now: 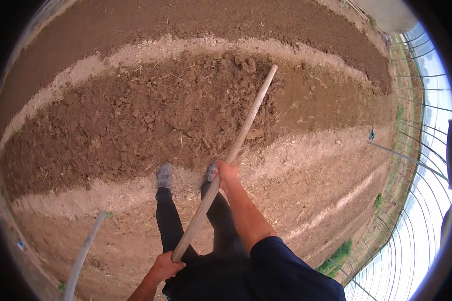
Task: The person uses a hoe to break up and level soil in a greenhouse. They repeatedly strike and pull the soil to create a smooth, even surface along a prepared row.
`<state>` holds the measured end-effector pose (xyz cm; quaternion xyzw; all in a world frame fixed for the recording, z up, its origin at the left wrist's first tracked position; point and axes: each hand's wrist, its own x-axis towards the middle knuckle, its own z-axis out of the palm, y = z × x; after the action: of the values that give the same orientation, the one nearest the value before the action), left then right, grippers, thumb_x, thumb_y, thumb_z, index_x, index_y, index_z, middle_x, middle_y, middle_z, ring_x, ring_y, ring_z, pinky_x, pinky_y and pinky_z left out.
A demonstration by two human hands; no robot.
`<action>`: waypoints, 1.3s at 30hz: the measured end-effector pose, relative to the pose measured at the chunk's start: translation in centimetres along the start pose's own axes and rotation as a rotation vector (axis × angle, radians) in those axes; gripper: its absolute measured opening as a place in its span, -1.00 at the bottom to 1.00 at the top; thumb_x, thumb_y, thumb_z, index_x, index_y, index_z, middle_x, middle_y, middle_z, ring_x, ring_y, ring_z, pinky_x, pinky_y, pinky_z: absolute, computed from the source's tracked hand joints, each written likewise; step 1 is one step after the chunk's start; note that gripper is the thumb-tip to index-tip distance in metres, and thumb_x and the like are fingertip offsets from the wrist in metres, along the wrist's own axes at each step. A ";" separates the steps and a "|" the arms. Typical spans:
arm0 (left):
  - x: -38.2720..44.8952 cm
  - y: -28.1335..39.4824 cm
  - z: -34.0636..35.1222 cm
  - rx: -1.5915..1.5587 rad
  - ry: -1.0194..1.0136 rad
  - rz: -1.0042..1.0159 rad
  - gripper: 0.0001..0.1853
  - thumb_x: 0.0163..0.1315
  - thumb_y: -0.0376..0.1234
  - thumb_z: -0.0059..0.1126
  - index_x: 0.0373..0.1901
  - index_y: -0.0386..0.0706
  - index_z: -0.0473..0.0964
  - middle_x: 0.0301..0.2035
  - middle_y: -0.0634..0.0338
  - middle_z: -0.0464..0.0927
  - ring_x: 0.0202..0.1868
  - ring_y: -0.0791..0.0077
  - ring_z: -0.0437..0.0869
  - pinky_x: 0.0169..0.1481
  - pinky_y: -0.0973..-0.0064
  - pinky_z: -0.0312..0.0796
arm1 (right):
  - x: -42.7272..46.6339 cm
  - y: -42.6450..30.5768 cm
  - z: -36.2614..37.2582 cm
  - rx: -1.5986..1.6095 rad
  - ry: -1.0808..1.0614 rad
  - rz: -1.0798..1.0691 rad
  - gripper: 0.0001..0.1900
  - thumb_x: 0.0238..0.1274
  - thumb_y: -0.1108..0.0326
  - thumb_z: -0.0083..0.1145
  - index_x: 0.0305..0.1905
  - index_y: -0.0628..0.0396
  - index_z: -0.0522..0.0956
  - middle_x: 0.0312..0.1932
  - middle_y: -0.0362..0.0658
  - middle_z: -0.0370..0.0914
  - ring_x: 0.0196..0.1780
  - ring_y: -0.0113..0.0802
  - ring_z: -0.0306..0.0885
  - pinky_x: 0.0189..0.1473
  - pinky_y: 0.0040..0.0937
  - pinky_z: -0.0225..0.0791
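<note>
A long wooden pole [245, 129], like a tool handle, runs slantwise across my body and out over the soil. My left hand [166, 266] grips its near end by my waist. Farther along, my right hand [226, 174] is wrapped around the shaft, above my right shoe [211, 171]. The pole's pale far tip lies over the border between a strip of broken, cloddy soil [143, 116] and smoother ground [324, 101]. No tool head can be made out at that tip. My left shoe [164, 175] is at the near edge of the clods.
A pale dry ridge [196, 45] borders the far side of the clods. A grey post [84, 252] stands at the lower left. To the right are a thin pole [406, 156] with a small blue-green object [371, 134] near its base, and curved frame hoops [429, 139].
</note>
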<state>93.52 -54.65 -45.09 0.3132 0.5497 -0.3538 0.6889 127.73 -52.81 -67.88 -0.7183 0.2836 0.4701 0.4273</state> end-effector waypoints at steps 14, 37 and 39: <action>9.2 -4.2 -2.2 0.677 0.551 0.522 -0.78 0.07 -0.23 0.33 -0.29 -0.09 0.56 -0.40 -0.05 0.70 -0.27 -0.10 0.75 -0.14 0.00 0.57 | -8.0 -5.7 -5.7 0.442 -0.174 -0.099 -0.86 0.23 0.48 0.16 -0.27 0.05 0.40 -0.51 -0.19 0.36 -0.52 -0.30 0.40 -0.45 -0.17 0.43; -0.8 -6.8 -2.8 0.306 0.037 -0.139 -0.56 0.08 -0.23 0.38 -0.09 -0.36 0.57 -0.41 -0.06 0.69 -0.35 0.10 0.78 -0.21 0.28 0.58 | -10.4 10.7 -0.6 -0.004 0.112 0.067 -0.59 0.23 0.50 0.25 0.06 0.12 0.25 -0.42 -0.10 0.42 -0.61 -0.34 0.44 -0.62 -0.22 0.42; -2.2 -5.4 -2.6 0.248 0.023 -0.133 -0.57 0.08 -0.24 0.40 -0.11 -0.37 0.57 -0.46 -0.01 0.67 -0.41 0.21 0.76 -0.28 0.34 0.56 | -11.6 8.0 -0.4 0.028 0.083 0.088 -0.65 0.26 0.46 0.28 -0.01 0.15 0.31 -0.45 -0.12 0.41 -0.60 -0.33 0.44 -0.60 -0.24 0.44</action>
<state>87.26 -55.17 -43.67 0.3629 0.5289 -0.4603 0.6137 116.80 -56.88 -59.97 -0.7179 0.3389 0.4543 0.4042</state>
